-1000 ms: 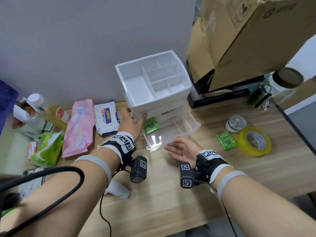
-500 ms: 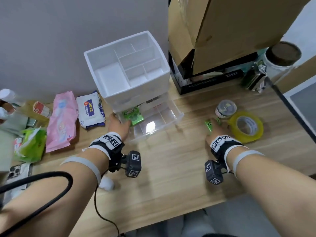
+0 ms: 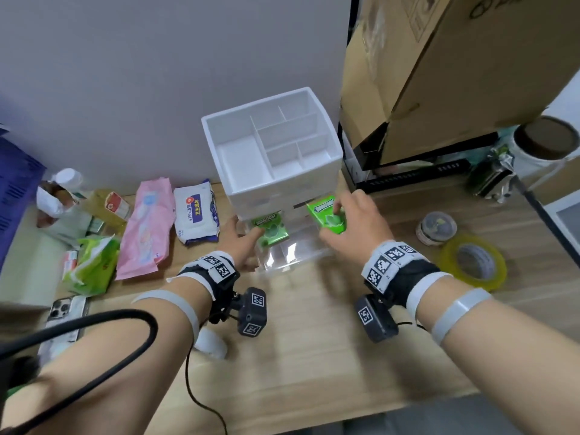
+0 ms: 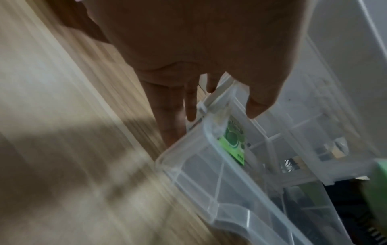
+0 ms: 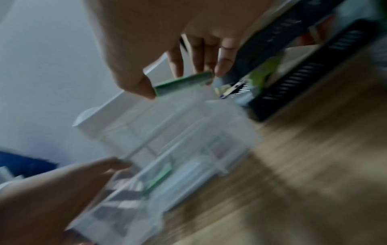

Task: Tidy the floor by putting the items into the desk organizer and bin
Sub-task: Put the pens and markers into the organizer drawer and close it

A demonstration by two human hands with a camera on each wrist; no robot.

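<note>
I read this as a lived-in room, a home or small office corner, seen from floor level. The light wood-grain floor (image 3: 314,356) runs up to a plain grey wall (image 3: 141,73). Along the wall's foot lie household bits: a wet-wipe pack (image 3: 196,211), a pink tissue pack (image 3: 146,230), a green tissue pack (image 3: 92,265) and a phone (image 3: 64,312) near the left edge. A white desk organizer (image 3: 273,158) stands against the wall, with cardboard boxes (image 3: 439,73) stacked beside it on the right. A yellow tape roll (image 3: 474,262) lies near the floor's right edge.
</note>
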